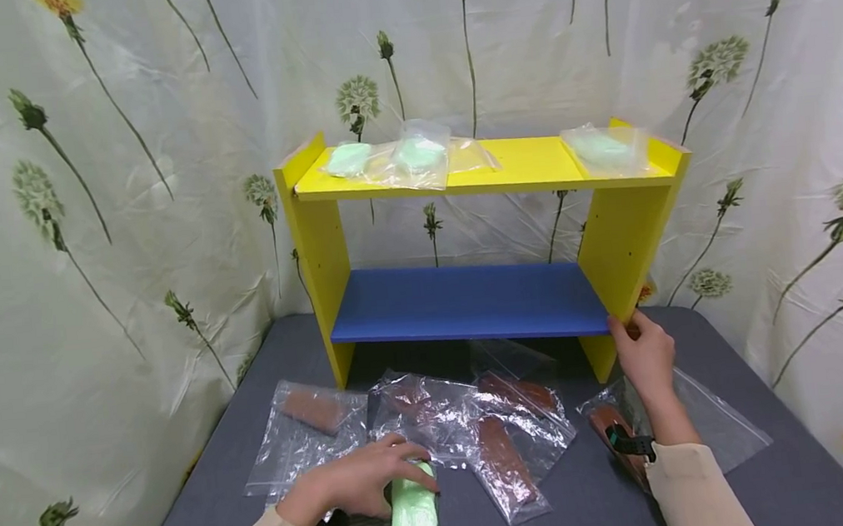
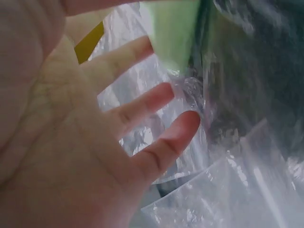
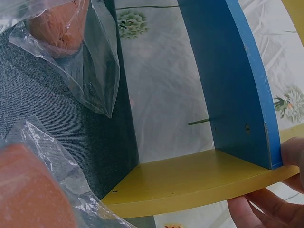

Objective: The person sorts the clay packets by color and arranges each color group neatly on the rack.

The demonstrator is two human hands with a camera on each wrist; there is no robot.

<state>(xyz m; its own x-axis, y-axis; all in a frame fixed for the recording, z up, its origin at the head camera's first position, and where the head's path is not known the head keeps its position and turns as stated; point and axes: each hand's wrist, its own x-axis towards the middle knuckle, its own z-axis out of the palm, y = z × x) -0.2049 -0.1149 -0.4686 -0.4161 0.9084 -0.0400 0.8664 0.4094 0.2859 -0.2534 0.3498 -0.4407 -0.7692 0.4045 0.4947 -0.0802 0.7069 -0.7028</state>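
Note:
A small shelf unit with yellow sides (image 1: 321, 276) and a blue lower board (image 1: 470, 300) stands at the back of the table. My right hand (image 1: 646, 356) grips the edge of its right side panel, thumb by the end of the blue board (image 3: 247, 95) and fingertips behind the yellow panel (image 3: 185, 183). Near the front, my left hand (image 1: 365, 478) reaches over a light green soft-looking piece in a clear bag (image 1: 415, 514). In the left wrist view its fingers (image 2: 166, 147) are spread and fairly straight, close to the plastic; whether they touch it is unclear.
Several clear bags with reddish-brown pieces lie around, among them one at left (image 1: 314, 410), one mid-table (image 1: 505, 460) and one under the right forearm (image 1: 609, 426). Pale green pieces in bags (image 1: 419, 154) rest on the yellow top. A flowered curtain (image 1: 156, 152) hangs behind.

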